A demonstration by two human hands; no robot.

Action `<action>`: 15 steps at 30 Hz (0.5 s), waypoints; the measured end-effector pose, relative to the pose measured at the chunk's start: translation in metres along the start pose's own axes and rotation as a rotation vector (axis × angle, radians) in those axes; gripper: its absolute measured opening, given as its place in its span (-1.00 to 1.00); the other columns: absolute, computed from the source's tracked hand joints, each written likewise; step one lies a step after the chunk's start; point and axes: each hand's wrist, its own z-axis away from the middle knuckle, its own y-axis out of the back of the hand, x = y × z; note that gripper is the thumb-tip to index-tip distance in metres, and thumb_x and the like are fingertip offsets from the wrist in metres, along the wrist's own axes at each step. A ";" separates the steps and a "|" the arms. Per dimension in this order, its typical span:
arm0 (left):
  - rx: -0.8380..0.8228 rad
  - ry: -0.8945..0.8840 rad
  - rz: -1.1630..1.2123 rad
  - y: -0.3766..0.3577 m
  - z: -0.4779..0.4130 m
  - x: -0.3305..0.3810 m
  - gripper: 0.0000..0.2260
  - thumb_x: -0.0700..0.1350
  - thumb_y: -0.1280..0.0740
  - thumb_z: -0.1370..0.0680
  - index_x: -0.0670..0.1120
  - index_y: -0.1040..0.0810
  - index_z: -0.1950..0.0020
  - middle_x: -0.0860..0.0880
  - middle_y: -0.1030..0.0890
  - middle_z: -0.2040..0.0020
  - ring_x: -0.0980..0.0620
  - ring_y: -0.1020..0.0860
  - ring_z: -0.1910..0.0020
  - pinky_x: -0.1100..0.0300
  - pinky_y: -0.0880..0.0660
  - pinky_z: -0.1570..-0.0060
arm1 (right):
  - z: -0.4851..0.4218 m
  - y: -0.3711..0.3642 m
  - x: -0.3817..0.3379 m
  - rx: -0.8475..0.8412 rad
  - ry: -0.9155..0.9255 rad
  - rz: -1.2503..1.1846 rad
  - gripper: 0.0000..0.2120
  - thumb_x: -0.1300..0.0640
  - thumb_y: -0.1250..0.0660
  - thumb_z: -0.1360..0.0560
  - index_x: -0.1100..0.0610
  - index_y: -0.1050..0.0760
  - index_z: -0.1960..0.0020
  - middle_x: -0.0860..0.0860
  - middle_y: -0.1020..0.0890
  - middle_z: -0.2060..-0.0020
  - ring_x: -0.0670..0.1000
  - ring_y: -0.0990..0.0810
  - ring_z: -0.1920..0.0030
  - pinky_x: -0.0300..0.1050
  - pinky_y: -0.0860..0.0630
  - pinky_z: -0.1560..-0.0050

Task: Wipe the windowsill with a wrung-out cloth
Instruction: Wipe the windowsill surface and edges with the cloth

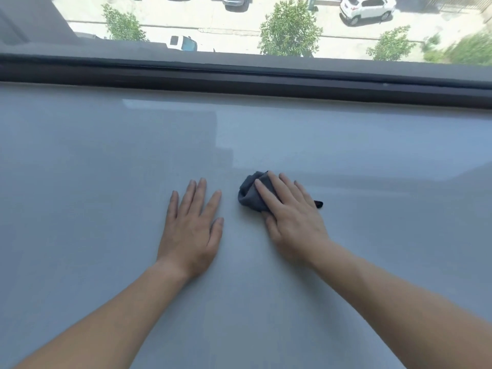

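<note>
A wide, pale grey windowsill (106,161) fills most of the head view. A small dark grey cloth (249,194), bunched up, lies on it right of centre. My right hand (290,217) presses flat on top of the cloth, fingers spread over it, with a dark corner of the cloth poking out at the hand's right side. My left hand (190,227) rests palm down on the bare sill just left of the cloth, fingers apart, holding nothing.
A dark window frame (239,78) runs across the far edge of the sill. Beyond the glass lie a street far below, trees (290,30) and parked cars (367,8). The sill stretches bare to both sides.
</note>
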 end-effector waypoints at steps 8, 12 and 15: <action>-0.012 0.017 -0.002 0.003 0.000 0.003 -0.39 0.16 0.11 -0.56 0.02 -0.12 -0.60 -0.06 0.03 -0.63 0.01 0.14 -0.60 -0.06 0.23 -0.54 | 0.010 -0.006 -0.013 0.145 -0.389 -0.032 -0.47 0.04 -0.09 -0.62 0.01 -0.12 -0.58 0.05 -0.14 -0.58 0.16 -0.09 -0.56 0.11 0.01 -0.54; -0.002 0.005 0.002 0.002 0.000 0.003 -0.38 0.15 0.09 -0.54 0.01 -0.12 -0.60 -0.07 0.04 -0.64 0.00 0.14 -0.60 -0.07 0.25 -0.54 | 0.050 -0.006 -0.019 0.003 -0.051 0.010 -0.44 -0.01 -0.10 -0.59 -0.03 -0.15 -0.58 0.03 -0.17 -0.58 0.13 -0.11 -0.56 0.06 0.06 -0.56; 0.013 0.002 0.002 0.001 0.001 0.003 -0.39 0.15 0.07 -0.54 0.02 -0.13 -0.59 -0.09 0.04 -0.63 -0.01 0.13 -0.60 -0.08 0.24 -0.54 | 0.043 0.002 0.004 0.016 -0.209 -0.016 -0.45 0.02 -0.09 -0.62 -0.08 -0.09 -0.59 -0.02 -0.10 -0.60 0.09 -0.03 -0.58 0.03 0.11 -0.57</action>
